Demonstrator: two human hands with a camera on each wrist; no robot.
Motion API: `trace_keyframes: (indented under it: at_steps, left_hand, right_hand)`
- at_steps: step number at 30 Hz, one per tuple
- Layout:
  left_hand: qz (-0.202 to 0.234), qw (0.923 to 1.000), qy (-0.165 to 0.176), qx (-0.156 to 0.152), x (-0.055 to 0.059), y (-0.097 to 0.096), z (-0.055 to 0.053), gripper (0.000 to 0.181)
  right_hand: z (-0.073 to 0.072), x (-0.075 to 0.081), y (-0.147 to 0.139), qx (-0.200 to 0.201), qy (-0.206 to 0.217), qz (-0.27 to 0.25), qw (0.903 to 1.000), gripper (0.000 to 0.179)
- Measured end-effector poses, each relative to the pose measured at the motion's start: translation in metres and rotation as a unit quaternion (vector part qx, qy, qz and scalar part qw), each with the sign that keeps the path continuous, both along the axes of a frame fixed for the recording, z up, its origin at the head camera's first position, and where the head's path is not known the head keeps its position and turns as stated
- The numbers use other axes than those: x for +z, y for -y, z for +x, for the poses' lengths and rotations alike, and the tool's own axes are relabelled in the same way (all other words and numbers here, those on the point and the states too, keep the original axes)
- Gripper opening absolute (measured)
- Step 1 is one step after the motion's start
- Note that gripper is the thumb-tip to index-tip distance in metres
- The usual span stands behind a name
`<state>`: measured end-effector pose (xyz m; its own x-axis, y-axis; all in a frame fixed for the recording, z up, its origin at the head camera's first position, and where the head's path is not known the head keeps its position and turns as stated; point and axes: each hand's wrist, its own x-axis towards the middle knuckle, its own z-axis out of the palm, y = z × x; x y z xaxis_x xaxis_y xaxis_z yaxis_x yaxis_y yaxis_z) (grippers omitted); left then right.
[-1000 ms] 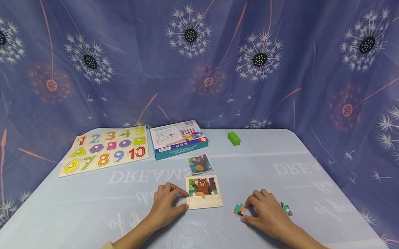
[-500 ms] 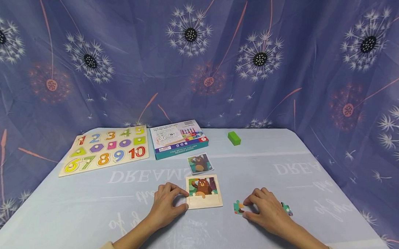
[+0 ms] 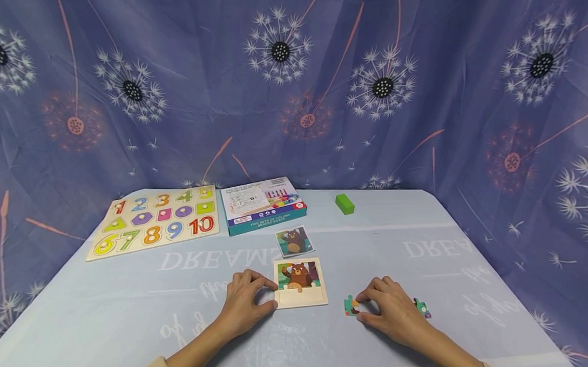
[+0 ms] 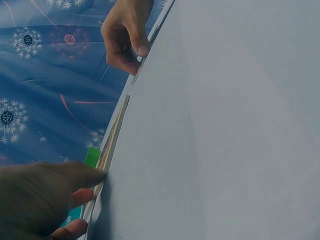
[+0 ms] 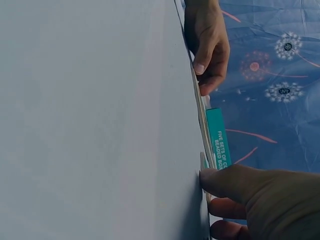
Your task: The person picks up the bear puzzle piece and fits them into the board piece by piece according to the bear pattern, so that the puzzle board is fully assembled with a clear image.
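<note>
My left hand (image 3: 246, 298) rests its thumb and index fingertips against the left edge of a wooden puzzle board (image 3: 302, 297). The upper part of the board shows a brown bear; its lower strip is bare wood. My right hand (image 3: 393, 312) pinches a small teal jigsaw piece (image 3: 349, 306) with orange and brown patches between thumb and index finger, to the right of the board. In the right wrist view the piece (image 5: 202, 160) shows as a thin upright edge by the thumb. A second jigsaw piece (image 3: 423, 308) lies beyond the right hand, partly hidden by it.
A bear picture card (image 3: 295, 242) lies just behind the board. Farther back are a number board (image 3: 151, 221), a beaded-box carton (image 3: 264, 206) and a green block (image 3: 345, 204). A dandelion-print curtain (image 3: 198, 89) hangs behind the table.
The jigsaw piece has turned slightly in the right fingers, which have shifted along its right side. The left hand and the board have stayed put.
</note>
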<state>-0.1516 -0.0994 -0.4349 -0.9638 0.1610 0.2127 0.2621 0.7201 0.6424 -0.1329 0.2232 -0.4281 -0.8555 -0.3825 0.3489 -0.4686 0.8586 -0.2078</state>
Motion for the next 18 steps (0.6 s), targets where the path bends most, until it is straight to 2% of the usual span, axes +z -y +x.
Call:
trace_keyframes:
  at_steps: [5,12,18]
  left_hand:
    - [0.003,1.0,0.0,-0.002,0.0,0.0,0.001,0.023]
    - [0.002,1.0,0.0,-0.002,0.0,0.0,0.0,0.023]
    - [0.003,1.0,-0.001,-0.001,0.0,0.0,0.0,0.023]
  right_hand:
    - [-0.001,0.0,0.002,0.003,0.006,0.0,1.0,0.023]
    - [-0.009,0.007,0.01,0.011,-0.009,0.008,0.9999,0.024]
    - [-0.018,0.014,0.026,0.02,0.008,0.005,0.9997,0.024]
